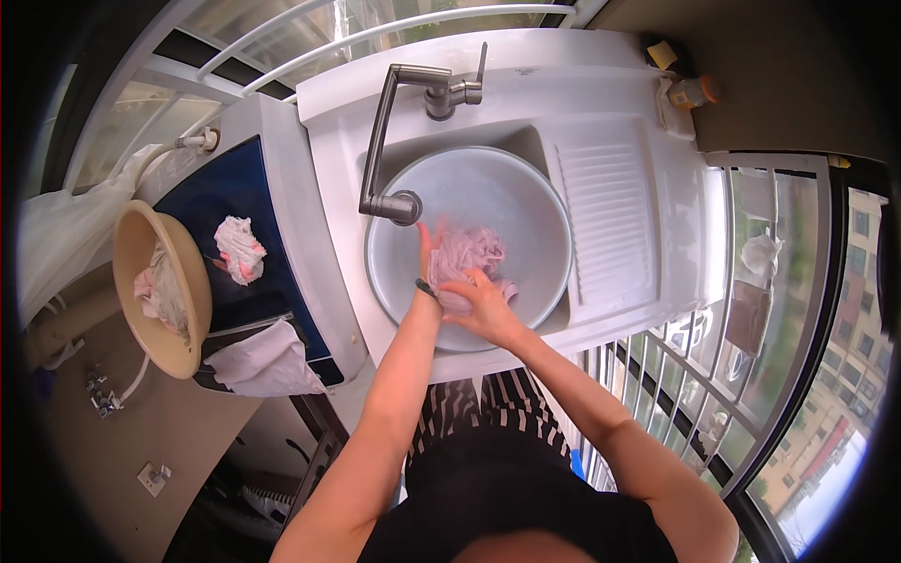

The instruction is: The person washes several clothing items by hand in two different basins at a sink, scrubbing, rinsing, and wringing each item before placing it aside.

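A bunched, wet-looking pale pink cloth [466,255] is between my two hands inside a round light-grey basin [517,190]. My left hand [427,253] holds its left side, with the thumb extended and the other fingers partly blurred or hidden by the fabric. From the near right, my right hand [486,302] grips the lower part of the bundle, thumb and fingers against it. The basin sits in a white sink [528,141]. Just beyond my left hand is the spout end of a grey metal faucet [405,207]; whether water runs is hard to tell.
A ribbed washboard surface [609,225] adjoins the sink. At left, a washing machine [288,183] bears a white-and-pink cloth [240,250], a pale cloth [271,357] and a tilted beige basin [127,274] containing cloths. A bottle [690,93] stands at the back right corner.
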Action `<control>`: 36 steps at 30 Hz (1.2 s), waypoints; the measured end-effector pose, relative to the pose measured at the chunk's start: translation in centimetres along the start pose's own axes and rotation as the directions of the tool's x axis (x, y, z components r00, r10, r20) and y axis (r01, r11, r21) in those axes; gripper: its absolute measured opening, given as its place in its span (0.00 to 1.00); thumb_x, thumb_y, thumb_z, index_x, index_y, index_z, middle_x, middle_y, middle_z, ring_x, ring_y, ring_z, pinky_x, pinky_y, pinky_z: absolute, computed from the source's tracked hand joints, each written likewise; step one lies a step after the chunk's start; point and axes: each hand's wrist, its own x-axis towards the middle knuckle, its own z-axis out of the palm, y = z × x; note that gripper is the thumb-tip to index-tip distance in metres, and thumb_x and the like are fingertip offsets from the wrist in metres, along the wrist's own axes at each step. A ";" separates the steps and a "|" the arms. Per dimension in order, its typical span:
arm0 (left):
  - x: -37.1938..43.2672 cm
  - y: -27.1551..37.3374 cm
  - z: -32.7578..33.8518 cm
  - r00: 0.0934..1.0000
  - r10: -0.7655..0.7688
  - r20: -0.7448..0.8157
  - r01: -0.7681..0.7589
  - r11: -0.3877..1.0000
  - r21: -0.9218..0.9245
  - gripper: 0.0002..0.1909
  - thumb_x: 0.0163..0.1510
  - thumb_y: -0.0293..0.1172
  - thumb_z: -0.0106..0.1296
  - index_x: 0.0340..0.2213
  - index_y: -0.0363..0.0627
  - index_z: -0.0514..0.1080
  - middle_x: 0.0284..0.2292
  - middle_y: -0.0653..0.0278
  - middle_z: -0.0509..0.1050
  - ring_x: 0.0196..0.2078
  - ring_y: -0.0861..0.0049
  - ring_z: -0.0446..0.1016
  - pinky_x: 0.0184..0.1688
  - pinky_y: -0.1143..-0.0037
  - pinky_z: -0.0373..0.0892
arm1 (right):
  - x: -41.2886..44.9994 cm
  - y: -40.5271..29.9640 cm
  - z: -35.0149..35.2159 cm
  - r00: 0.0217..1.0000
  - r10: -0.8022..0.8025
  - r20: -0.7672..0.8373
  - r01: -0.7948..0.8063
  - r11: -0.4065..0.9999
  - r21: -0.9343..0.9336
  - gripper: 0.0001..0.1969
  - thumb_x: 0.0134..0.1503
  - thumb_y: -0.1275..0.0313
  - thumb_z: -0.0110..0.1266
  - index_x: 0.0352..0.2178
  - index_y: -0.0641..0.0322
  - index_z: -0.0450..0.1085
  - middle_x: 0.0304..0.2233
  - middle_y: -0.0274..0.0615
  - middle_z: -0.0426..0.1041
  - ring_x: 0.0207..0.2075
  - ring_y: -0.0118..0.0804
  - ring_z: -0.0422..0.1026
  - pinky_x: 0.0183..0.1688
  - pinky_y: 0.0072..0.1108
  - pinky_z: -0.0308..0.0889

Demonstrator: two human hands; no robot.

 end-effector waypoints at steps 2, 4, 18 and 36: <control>-0.7 -1.3 1.6 1.000 0.000 -0.006 0.000 0.997 -0.074 0.38 0.52 0.67 0.36 0.55 0.53 0.56 0.56 0.55 0.56 0.56 0.51 0.58 0.52 0.55 0.62 | 0.0 -1.3 0.5 0.997 -0.039 -0.073 0.039 0.999 0.007 0.20 0.37 0.64 0.67 0.34 0.56 0.72 0.37 0.55 0.66 0.38 0.54 0.70 0.41 0.34 0.67; -0.9 -2.6 1.7 0.978 0.072 -0.198 -0.083 0.995 -0.049 0.36 0.53 0.64 0.36 0.54 0.51 0.52 0.56 0.54 0.54 0.57 0.52 0.57 0.51 0.54 0.62 | 1.1 -1.3 1.2 0.993 -0.042 -0.113 0.035 0.998 -0.059 0.17 0.39 0.63 0.65 0.31 0.57 0.72 0.34 0.54 0.67 0.35 0.53 0.71 0.38 0.35 0.67; -0.7 -0.5 -7.4 0.608 0.763 -0.219 -0.251 0.446 0.859 0.27 0.54 0.35 0.49 0.54 0.44 0.59 0.52 0.50 0.61 0.56 0.57 0.57 0.57 0.64 0.56 | 6.3 8.3 -2.4 0.943 -0.116 -0.311 0.026 0.959 -0.281 0.28 0.46 0.74 0.58 0.49 0.55 0.60 0.52 0.54 0.56 0.49 0.57 0.62 0.50 0.36 0.61; 0.8 -1.0 -4.8 0.913 0.268 -0.307 -0.213 0.956 0.202 0.39 0.53 0.66 0.36 0.59 0.57 0.48 0.55 0.54 0.56 0.55 0.60 0.59 0.54 0.59 0.60 | 4.8 3.1 0.5 0.984 0.079 -0.157 -0.079 0.997 0.008 0.32 0.41 0.72 0.61 0.49 0.63 0.59 0.42 0.60 0.68 0.46 0.59 0.66 0.49 0.35 0.62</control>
